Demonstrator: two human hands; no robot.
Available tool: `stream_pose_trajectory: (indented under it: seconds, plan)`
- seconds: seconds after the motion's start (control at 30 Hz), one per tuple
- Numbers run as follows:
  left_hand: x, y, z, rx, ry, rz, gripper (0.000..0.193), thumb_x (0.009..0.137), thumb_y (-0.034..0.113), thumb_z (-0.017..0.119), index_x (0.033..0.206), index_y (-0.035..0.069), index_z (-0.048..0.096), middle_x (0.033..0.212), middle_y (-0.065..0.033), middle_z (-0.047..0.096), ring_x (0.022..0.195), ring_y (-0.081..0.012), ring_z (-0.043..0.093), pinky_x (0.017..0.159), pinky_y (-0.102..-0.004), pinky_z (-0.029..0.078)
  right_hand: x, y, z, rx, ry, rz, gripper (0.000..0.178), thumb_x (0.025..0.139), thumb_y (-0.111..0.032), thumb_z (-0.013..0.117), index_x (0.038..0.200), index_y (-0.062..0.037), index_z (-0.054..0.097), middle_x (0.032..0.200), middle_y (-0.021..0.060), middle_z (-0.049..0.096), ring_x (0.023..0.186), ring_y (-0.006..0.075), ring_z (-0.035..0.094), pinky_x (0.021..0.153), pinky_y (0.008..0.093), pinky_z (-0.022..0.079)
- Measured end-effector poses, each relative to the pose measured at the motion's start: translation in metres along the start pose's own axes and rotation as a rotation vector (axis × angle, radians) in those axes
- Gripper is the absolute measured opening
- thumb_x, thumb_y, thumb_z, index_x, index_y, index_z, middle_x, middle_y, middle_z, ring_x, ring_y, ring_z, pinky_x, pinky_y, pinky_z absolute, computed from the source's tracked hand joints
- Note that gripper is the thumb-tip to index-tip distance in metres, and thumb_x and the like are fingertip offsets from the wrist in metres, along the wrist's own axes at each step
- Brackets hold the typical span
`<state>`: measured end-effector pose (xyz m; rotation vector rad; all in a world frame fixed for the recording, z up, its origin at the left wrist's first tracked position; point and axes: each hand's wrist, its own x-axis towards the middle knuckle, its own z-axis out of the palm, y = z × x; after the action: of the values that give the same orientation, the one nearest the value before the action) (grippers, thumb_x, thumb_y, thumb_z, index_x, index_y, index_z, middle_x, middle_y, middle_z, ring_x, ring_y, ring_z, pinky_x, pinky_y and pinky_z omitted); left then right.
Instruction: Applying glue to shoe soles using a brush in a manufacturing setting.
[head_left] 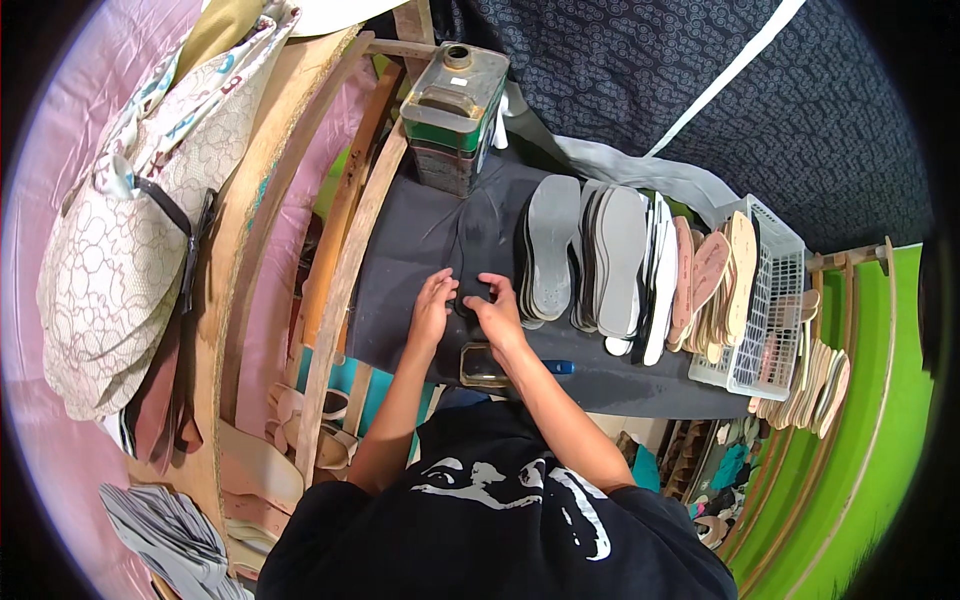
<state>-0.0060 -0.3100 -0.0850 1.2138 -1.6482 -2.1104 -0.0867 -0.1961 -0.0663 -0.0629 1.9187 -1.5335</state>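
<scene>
A black insole (480, 222) lies flat on the dark work surface (395, 255), hard to make out against it. At its near end, my left hand (432, 308) is on the left side with fingers slightly bent and apart. Opposite it, my right hand (498, 315) curves inward, its thumb and forefinger spread apart. The fingertips of both hands are at the insole's edges; whether they press on it is unclear. Below my right wrist sits a small clear container with a brownish rim (482, 366), partly covered by the forearm. A blue object (562, 367) lies beside that forearm.
Stacked grey insoles (622, 255), white ones (660, 280) and tan ones (740, 270) stand to the right, next to a white plastic basket (775, 330). A rectangular can (455, 120) stands at the far left corner. Wooden rails (345, 270) border the left side.
</scene>
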Motion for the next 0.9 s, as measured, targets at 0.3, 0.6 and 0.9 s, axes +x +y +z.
stream_pose_trajectory:
  seconds: [0.3, 0.6, 0.9]
  plan:
    - [-0.008, 0.033, -0.011, -0.542, -0.271, -0.21, 0.07, 0.111, 0.055, 0.047, 0.152, -0.001, 0.054, 0.139, -0.0146, 0.067, 0.129, -0.0254, 0.062, 0.112, -0.0384, 0.045, -0.052, -0.046, -0.016, 0.699, -0.166, 0.193, 0.074, 0.094, 0.016, 0.06, 0.159, -0.0078, 0.033, 0.145, 0.0078, 0.051, 0.117, 0.0211, 0.064, 0.102, 0.0464, 0.059]
    - [-0.04, 0.048, -0.002, -0.844, -0.385, 0.006, 0.064, 0.112, 0.049, 0.048, 0.153, 0.0, 0.053, 0.15, -0.0143, 0.062, 0.138, -0.0283, 0.058, 0.121, -0.0429, 0.041, -0.147, -0.056, -0.127, 0.655, -0.433, 0.099, 0.065, 0.098, 0.011, 0.067, 0.157, -0.0033, 0.045, 0.142, 0.0086, 0.056, 0.11, 0.0152, 0.07, 0.095, 0.0317, 0.061]
    - [-0.175, 0.053, 0.083, -0.709, -0.465, 0.225, 0.059, 0.114, 0.028, 0.052, 0.164, -0.002, 0.039, 0.148, -0.0151, 0.059, 0.119, -0.0196, 0.068, 0.099, -0.0321, 0.058, -0.201, -0.005, -0.316, 0.666, -0.241, -0.067, 0.037, 0.099, -0.001, 0.074, 0.136, 0.0031, 0.068, 0.111, 0.0032, 0.076, 0.084, 0.0028, 0.065, 0.07, 0.0184, 0.051]
